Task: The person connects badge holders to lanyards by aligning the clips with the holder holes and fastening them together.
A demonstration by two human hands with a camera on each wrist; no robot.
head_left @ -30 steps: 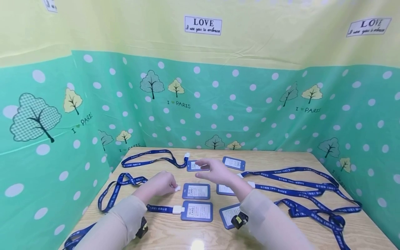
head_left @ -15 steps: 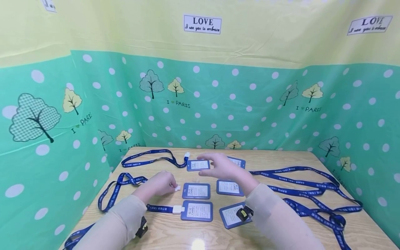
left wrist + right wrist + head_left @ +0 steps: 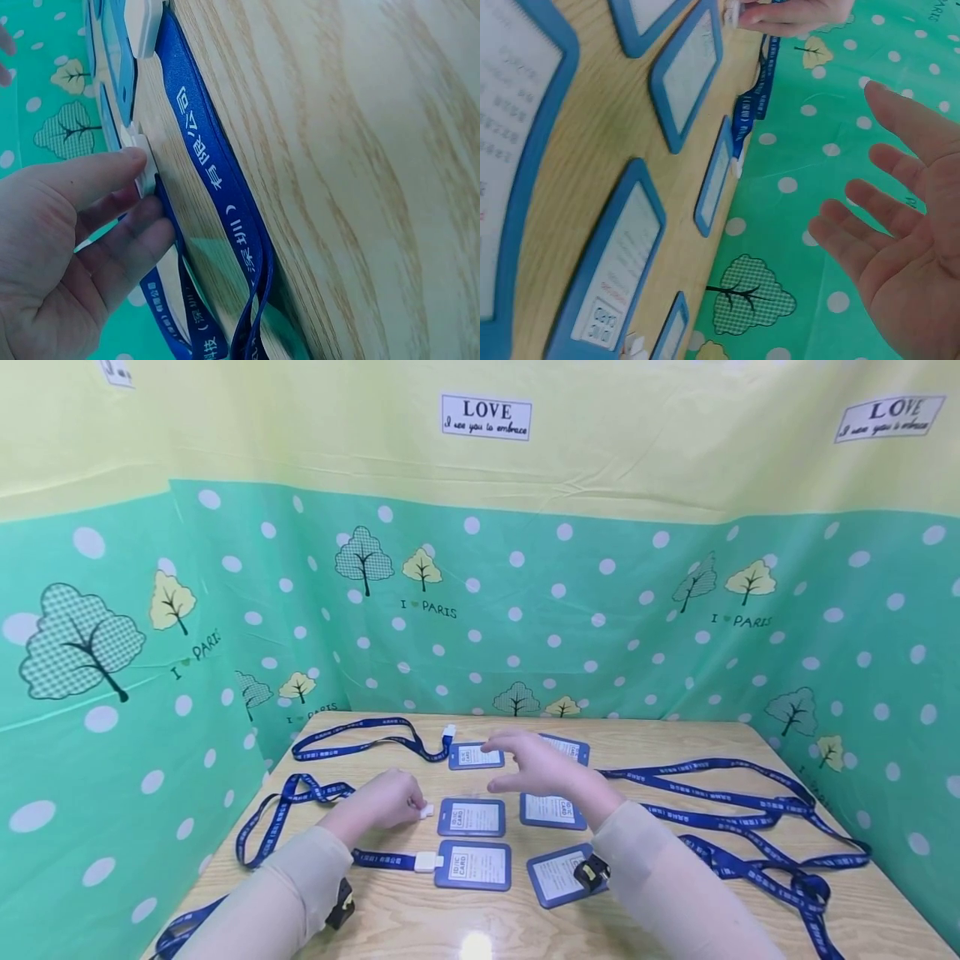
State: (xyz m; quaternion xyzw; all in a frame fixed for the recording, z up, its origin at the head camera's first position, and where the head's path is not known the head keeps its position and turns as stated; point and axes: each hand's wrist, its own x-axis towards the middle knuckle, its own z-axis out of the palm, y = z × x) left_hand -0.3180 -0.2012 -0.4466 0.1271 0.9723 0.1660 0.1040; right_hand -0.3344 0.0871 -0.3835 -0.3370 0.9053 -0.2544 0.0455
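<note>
My left hand [image 3: 378, 802] pinches the white clip [image 3: 144, 163] of a blue lanyard [image 3: 281, 818] between thumb and fingers. Just right of that clip lies a blue-framed card holder [image 3: 471, 818]; whether the two are joined I cannot tell. Above the table, between the left and right card holders, my right hand [image 3: 540, 768] hovers with fingers spread and holds nothing. In the right wrist view this hand [image 3: 911, 225] is apart from the holders. Partly behind it in the head view are the back right card holder [image 3: 572, 748] and the middle right card holder [image 3: 553, 811].
A near left card holder [image 3: 472, 865] has a white clip [image 3: 427, 862] at its left end. Other card holders lie at the back left [image 3: 475, 756] and near right [image 3: 553, 878]. Lanyards [image 3: 750, 810] sprawl across the right side. A patterned green curtain [image 3: 525, 610] hangs around the wooden table.
My right hand has moved away from the back left card holder, to the right, uncovering more of it. The left hand stays at the white clip.
</note>
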